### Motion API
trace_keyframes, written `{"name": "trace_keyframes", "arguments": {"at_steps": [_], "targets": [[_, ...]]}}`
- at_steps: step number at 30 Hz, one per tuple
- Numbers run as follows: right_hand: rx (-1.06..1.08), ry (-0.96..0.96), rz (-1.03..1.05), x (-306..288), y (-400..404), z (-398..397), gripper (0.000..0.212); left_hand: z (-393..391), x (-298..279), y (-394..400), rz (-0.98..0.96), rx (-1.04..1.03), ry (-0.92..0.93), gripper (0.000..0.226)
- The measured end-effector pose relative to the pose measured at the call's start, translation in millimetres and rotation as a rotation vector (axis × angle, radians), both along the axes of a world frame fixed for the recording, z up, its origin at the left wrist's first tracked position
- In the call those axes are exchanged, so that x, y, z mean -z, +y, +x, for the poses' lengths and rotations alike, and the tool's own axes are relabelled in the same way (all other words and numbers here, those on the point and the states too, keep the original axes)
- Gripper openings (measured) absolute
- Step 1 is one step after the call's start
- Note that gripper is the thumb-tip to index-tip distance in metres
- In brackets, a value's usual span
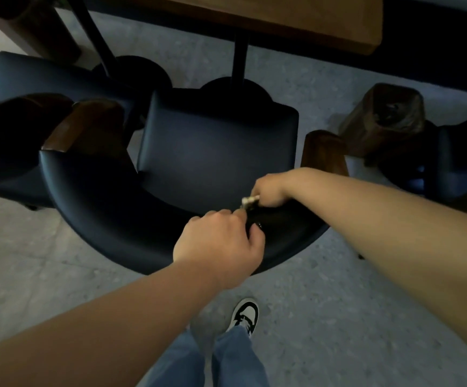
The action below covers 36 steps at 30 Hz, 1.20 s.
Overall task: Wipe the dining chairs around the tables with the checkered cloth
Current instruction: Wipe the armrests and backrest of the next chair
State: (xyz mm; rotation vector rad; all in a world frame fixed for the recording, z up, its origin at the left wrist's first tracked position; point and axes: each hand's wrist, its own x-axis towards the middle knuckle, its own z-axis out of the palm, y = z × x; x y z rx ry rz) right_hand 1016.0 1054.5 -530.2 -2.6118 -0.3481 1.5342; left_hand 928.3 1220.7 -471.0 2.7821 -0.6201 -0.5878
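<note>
We look down on a dark padded chair (pixel 215 152) whose curved backrest (pixel 101 219) faces us. Our left hand (pixel 221 244) grips the backrest's top edge, fingers curled over it. Our right hand (pixel 268 188), just beyond, pinches a small bunched cloth (pixel 249 201) at the backrest's inner edge.

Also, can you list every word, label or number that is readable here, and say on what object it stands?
None: no text is readable on the chair, the table, the shoe or the small piece of cloth at the right hand.
</note>
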Motion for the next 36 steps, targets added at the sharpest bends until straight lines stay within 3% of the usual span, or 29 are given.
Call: {"name": "trace_keyframes", "arguments": {"at_steps": [4, 7, 13, 16, 19, 25, 30, 36], "targets": [[-0.027, -0.091, 0.132, -38, -19, -11, 0.023, 1, -1, -1, 0.01, -0.011, 0.002, 0.038], [-0.02, -0.175, 0.207, -85, -31, -38, 0.031, 1, -3, 0, 0.013, -0.011, 0.021, 0.032], [0.061, -0.134, 0.282, -154, -49, -70, 0.042, 1, -2, 0, 0.005, 0.01, -0.001, 0.032], [0.204, -0.316, 0.281, -149, -61, -34, 0.054, 0, 1, 1, 0.02, 0.023, -0.01, 0.039], [0.176, -0.472, 0.119, -107, -59, 15, 0.051, 0, 2, 1, 0.01, 0.016, -0.008, 0.044], [-0.196, -0.036, -0.142, -20, -35, 5, 0.031, -1, -2, 0, -0.008, -0.015, 0.011, 0.052], [-0.15, -0.155, -0.027, -52, -48, -6, 0.036, 0, -3, 0, 0.008, -0.028, 0.018, 0.048], [0.151, -0.314, 0.222, -117, -73, -65, 0.03, 2, 0, -1, 0.019, -0.03, 0.019, 0.038]]}}
